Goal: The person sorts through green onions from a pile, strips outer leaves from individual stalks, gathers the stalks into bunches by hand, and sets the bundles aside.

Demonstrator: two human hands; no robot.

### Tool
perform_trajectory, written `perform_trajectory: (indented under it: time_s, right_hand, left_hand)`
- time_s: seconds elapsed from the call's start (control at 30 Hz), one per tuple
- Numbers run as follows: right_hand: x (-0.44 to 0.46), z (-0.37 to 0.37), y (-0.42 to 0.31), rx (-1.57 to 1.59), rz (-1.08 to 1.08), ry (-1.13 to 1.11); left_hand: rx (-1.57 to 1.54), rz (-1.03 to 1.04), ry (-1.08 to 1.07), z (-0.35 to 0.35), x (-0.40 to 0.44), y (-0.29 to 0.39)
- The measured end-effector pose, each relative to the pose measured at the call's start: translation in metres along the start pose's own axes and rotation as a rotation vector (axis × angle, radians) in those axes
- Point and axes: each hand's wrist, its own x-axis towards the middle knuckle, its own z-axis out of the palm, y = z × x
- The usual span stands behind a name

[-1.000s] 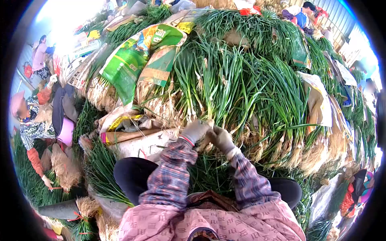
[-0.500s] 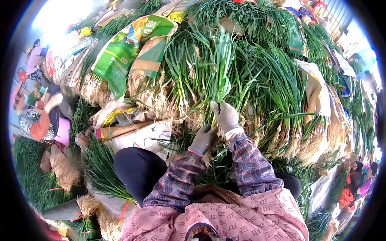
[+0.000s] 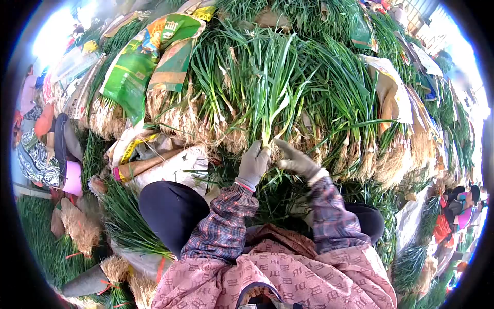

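Gloved in grey, my left hand (image 3: 254, 164) is closed round the lower stems of a few green garlic plants (image 3: 268, 110). Their long flat leaves point away from me, and their lower ends are partly hidden by the hand. Just to the right, my right hand (image 3: 298, 159), also in a grey glove, is beside the stem bases with thumb and index finger apart; I see nothing held in it. Beyond both hands lies a wide row of green garlic (image 3: 355, 98), its pale bulbs and stringy roots facing me.
A green printed sack (image 3: 131, 77) covers part of the heap at left. White sacking (image 3: 177, 167) lies by my left knee (image 3: 172, 213). Tied bundles (image 3: 80, 224) with roots are at lower left. Other people sit at the far left (image 3: 43, 159) and far right (image 3: 465, 206).
My right hand has let go of the leafy stems and moved down and right to their bases. My left hand has moved up slightly and now grips the stems. The view has shifted a little.
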Motion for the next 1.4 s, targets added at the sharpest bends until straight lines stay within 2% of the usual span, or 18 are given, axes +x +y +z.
perform_trajectory:
  time_s: [0.07, 0.13, 0.2, 0.23, 0.3, 0.5, 0.57, 0.63, 0.7, 0.77, 0.8, 0.87, 0.9, 1.03, 1.13, 1.2, 1.33, 1.4]
  right_hand:
    - [0.041, 0.037, 0.046, 0.201, -0.082, -0.259]
    - [0.040, 0.052, 0.045, 0.397, 0.140, -0.338]
    - [0.014, 0.067, 0.017, 0.425, 0.191, 0.106]
    - [0.020, 0.054, 0.017, 0.644, 0.028, 0.034]
    - [0.018, 0.040, -0.001, 0.081, 0.129, 0.223]
    - [0.009, -0.002, -0.063, 0.463, -0.078, 0.616]
    - [0.034, 0.002, -0.067, -0.152, -0.040, 0.954]
    - [0.037, 0.003, -0.081, -0.866, 0.190, 0.973]
    - [0.036, 0.003, -0.080, -1.117, 0.149, 0.848]
    - [0.046, -0.017, -0.037, -0.893, 0.074, 0.947]
    - [0.047, -0.040, -0.023, -1.537, 0.237, 0.929]
    - [0.021, -0.062, -0.014, -1.790, 0.473, 0.795]
    - [0.003, -0.063, -0.010, -1.393, 0.510, 0.775]
    - [-0.064, -0.033, -0.028, 0.153, 0.477, 0.524]
    - [-0.069, -0.005, -0.034, -0.798, 0.611, 0.022]
    - [-0.052, -0.003, -0.079, -0.706, 0.694, 0.066]
    - [0.012, -0.014, -0.077, 0.319, 0.053, 0.511]
    - [0.043, -0.016, -0.051, -0.094, 0.012, 0.724]
  left_hand:
    - [-0.066, -0.012, 0.012, 0.003, -0.004, 0.007]
    - [-0.107, -0.004, 0.013, 0.000, -0.001, 0.013]
    - [0.168, 0.006, 0.061, -0.005, 0.001, 0.012]
    - [0.304, 0.003, 0.085, -0.007, 0.000, 0.008]
    - [0.598, 0.530, 0.346, 0.012, 0.004, -0.020]
    - [0.971, 0.432, 0.294, 0.002, -0.005, 0.018]
    - [1.151, 0.452, 0.247, 0.006, -0.007, 0.015]
    - [1.155, 0.428, 0.262, 0.012, -0.005, 0.003]
    - [1.100, 0.280, 0.161, 0.014, -0.008, -0.004]
    - [0.791, 0.220, 0.103, 0.013, -0.010, -0.019]
    - [0.341, 0.181, 0.032, 0.016, -0.003, -0.034]
    - [-0.337, -0.307, -0.215, -0.001, -0.006, -0.033]
    - [-0.794, -0.406, -0.436, -0.015, -0.006, -0.036]
    - [-0.936, -0.323, -0.519, -0.011, -0.005, -0.020]
    - [-0.954, -0.349, -0.568, -0.010, -0.002, -0.016]
    - [-0.927, -0.343, -0.580, -0.009, -0.002, -0.022]
    - [-0.734, -0.383, -0.477, -0.001, -0.008, -0.017]
    - [-0.665, -0.388, -0.473, -0.003, -0.007, -0.012]
